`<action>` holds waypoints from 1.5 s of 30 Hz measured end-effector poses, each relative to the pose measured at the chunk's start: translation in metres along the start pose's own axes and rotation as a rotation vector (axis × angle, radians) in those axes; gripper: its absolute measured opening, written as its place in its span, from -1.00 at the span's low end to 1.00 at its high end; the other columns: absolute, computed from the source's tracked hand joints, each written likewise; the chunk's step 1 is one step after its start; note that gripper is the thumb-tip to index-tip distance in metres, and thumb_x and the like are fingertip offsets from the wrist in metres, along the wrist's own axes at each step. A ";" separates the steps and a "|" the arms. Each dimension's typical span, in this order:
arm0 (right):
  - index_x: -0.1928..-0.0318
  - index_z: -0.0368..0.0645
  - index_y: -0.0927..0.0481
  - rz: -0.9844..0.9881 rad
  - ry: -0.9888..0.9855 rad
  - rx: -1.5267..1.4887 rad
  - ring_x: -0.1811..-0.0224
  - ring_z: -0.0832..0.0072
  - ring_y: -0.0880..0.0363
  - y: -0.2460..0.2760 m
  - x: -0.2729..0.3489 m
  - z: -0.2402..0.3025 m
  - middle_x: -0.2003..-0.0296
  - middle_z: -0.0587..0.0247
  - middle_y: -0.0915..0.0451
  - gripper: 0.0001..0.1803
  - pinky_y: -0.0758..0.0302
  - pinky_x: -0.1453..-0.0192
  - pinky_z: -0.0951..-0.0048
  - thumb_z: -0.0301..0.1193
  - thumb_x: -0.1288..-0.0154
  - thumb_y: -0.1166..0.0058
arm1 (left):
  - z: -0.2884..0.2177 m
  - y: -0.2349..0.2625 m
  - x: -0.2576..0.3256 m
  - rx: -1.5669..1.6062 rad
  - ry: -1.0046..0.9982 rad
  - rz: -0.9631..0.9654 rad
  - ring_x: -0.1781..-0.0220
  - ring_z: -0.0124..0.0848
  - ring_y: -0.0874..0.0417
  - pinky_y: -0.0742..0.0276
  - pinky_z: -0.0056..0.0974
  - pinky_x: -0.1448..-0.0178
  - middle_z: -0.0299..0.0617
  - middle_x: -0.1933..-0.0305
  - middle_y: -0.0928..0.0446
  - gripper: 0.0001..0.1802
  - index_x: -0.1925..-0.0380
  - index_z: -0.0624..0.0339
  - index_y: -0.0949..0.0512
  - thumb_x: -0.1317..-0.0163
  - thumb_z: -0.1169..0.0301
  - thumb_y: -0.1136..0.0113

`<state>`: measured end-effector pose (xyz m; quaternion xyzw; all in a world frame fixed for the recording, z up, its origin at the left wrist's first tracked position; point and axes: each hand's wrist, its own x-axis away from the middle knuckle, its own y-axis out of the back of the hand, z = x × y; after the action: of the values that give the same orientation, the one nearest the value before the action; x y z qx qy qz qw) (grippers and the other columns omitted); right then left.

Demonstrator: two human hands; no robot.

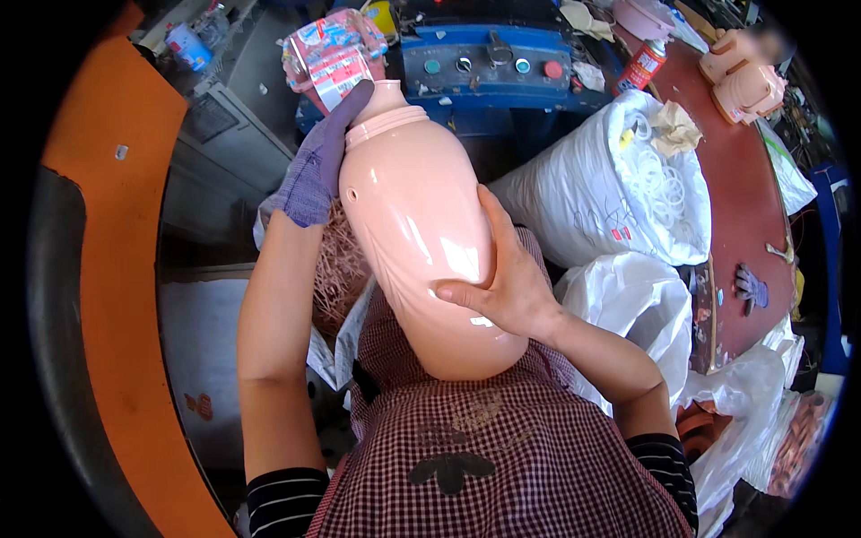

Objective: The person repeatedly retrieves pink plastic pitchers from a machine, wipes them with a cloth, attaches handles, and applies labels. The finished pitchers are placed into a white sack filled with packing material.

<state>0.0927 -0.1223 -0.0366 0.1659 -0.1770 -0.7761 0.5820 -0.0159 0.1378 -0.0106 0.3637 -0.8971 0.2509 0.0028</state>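
A glossy pink plastic flask shell (417,215) lies tilted across my lap, its necked end up and to the left. It has a small round hole in its left side. Around the neck and collar, my left hand (318,166) is closed in a purple-grey knit glove. My right hand (516,287) is bare and grips the shell's lower right side, thumb on the front and fingers along the edge. The shell's underside is hidden. Beside it on the left, a sack holds thin pink plastic trimmings (339,282).
On the right stands a white sack (592,179) of clear plastic rings, with white plastic bags (628,309) below it. A blue control panel (489,65) lies ahead. A red-brown table (749,206) bears pink jugs (744,76) and a glove (751,289). An orange machine frame (117,269) borders the left.
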 end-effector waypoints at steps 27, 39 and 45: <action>0.01 -0.39 -0.53 -0.146 0.991 0.339 -0.06 0.17 -0.55 -0.017 -0.001 0.084 0.08 -0.08 -0.59 -0.61 -0.41 -0.24 0.20 -0.35 -0.28 0.07 | -0.014 -0.039 0.146 -0.645 0.099 0.203 -0.25 -0.18 -0.48 -0.42 -0.20 -0.32 -0.05 -0.25 -0.42 -0.43 -0.41 0.06 -0.16 -0.41 0.38 0.06; 0.20 -0.44 -0.54 0.226 0.794 0.220 0.25 0.17 -0.60 0.005 -0.006 0.080 0.43 -0.05 -0.60 -0.68 -0.51 0.06 0.30 -0.37 -0.20 -0.04 | -0.005 -0.003 0.141 -1.038 -0.026 0.100 -0.32 -0.17 -0.43 -0.34 -0.20 -0.39 -0.02 -0.31 -0.38 -0.31 -0.38 0.15 -0.20 -0.26 0.25 -0.12; 0.26 -0.40 -0.55 0.297 0.884 0.153 0.24 0.15 -0.60 0.015 -0.012 0.069 0.43 -0.03 -0.59 -0.70 -0.50 0.13 0.23 -0.33 -0.24 -0.06 | -0.044 -0.021 0.153 -1.466 -0.413 0.038 -0.33 -0.15 -0.41 -0.30 -0.19 -0.40 0.03 -0.34 -0.35 -0.11 -0.41 0.22 -0.14 -0.11 0.17 -0.25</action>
<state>0.0762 -0.1094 0.0320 0.4959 0.0090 -0.5242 0.6922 -0.1226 0.0454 0.0656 0.2926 -0.8227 -0.4822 0.0714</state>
